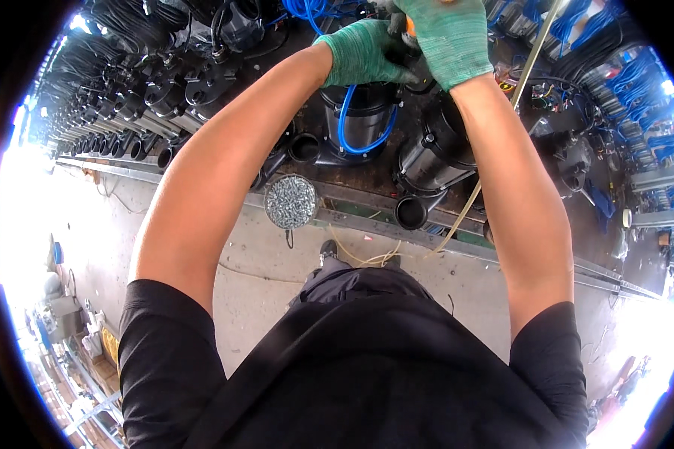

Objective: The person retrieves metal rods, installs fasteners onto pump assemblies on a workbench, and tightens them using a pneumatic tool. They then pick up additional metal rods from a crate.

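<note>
My two hands, in green knit gloves, are close together at the top edge, over a black cylindrical pump (356, 123). My left hand (363, 54) bends its dark-tipped fingers round something dark at the pump's top; what it grips is hidden. My right hand (451, 41) is closed on an orange-and-dark tool (410, 27), cut off by the frame's edge and partly covered by the glove. A blue cable (343, 127) loops down the pump's front. Just right of it, a second black pump (430, 153) leans with its round outlet toward me.
A round tub of small metal screws (290, 202) sits at the bench's near edge (352, 206). Rows of black pumps (165, 93) line the left, with blue cable coils (636, 86) at right. A pale yellow hose (468, 206) crosses the bench and hangs to the floor.
</note>
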The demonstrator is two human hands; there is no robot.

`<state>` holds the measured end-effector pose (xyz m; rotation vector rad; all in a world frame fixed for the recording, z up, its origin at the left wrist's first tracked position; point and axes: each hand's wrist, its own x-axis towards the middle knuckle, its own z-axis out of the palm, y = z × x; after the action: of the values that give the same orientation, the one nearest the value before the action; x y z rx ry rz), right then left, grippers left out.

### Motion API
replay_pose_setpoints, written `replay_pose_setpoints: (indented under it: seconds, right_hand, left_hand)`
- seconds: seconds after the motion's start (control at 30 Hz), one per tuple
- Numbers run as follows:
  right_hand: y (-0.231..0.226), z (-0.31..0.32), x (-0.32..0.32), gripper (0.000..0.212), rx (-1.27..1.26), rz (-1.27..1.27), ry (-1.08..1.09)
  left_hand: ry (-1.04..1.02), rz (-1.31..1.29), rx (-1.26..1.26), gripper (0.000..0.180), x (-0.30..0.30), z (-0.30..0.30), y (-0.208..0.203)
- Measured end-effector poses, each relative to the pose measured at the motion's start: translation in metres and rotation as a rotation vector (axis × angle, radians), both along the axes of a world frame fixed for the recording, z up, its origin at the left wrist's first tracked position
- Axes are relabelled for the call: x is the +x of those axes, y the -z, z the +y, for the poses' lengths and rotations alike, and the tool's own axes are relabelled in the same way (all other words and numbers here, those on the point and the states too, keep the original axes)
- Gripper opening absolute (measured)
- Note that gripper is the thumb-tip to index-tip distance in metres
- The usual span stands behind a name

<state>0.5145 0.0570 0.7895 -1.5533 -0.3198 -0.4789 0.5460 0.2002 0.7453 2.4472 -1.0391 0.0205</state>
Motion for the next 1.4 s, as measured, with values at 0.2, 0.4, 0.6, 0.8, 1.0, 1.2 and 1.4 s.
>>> replay_pose_setpoints:
  seconds: [0.2, 0.4, 0.6, 0.8, 1.0, 1.2, 1.4]
  right_hand:
    - [0.002, -0.002, 0.002, 0.008, 0.054, 0.09, -0.057]
    - [0.001, -0.008, 0.0, 0.01, 0.063, 0.145, -0.111]
    - [0.001, -0.013, -0.006, 0.011, 0.005, 0.11, -0.112]
    - [-0.004, -0.005, -0.011, 0.006, -0.072, 0.075, -0.059]
    - [-0.003, -0.005, -0.006, 0.008, -0.034, 0.118, -0.018]
    - [0.001, -0.011, 0.003, 0.012, 0.005, 0.091, -0.143]
    - [0.006, -0.013, 0.003, 0.022, 0.044, 0.022, -0.227]
  left_hand:
    - [0.055, -0.016, 0.004, 0.027, 0.012, 0.001, 0.008]
    - [0.231, -0.121, 0.033, 0.035, 0.037, 0.01, 0.028]
    - [-0.004, 0.201, 0.039, 0.025, 0.009, -0.002, 0.005]
    - [0.127, 0.007, 0.084, 0.025, 0.021, 0.007, 0.018]
    - [0.26, -0.099, 0.069, 0.031, 0.044, 0.008, 0.042]
    - [0.155, 0.167, -0.039, 0.025, 0.034, 0.002, 0.024]
    - [0.148, 0.09, -0.144, 0.027, 0.01, 0.004, 0.002]
